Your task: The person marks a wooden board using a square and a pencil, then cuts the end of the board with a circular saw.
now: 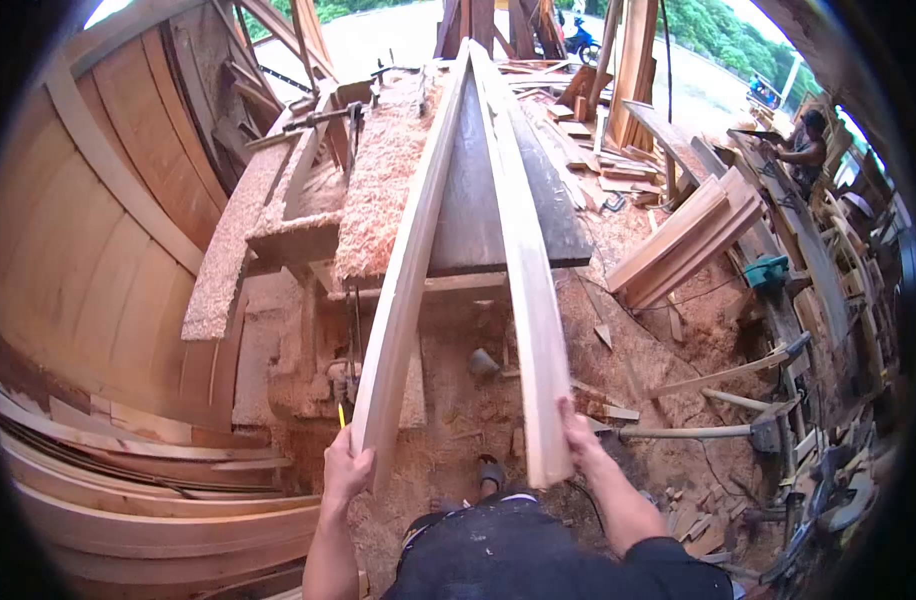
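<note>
Two long pale wooden boards reach away from my body, their far ends close together and their near ends apart. My left hand point(348, 468) is closed around the outer edge of the left board point(410, 270) near its near end. A thin yellow pencil-like stick point(341, 413) pokes up beside that hand. On the other side, my right hand point(581, 442) grips the outer edge of the right board point(534, 330) close to its end. Farther out, the boards lie over a dark flat tabletop point(468, 190); some fingers are hidden behind the wood.
A shavings-covered workbench point(383, 200) with a bar clamp point(323, 117) stands left of the boards. Stacked planks point(688, 235), a sledgehammer point(768, 430) and offcuts lie right. Another person point(806, 150) is at far right. Curved boards point(168, 520) lie lower left.
</note>
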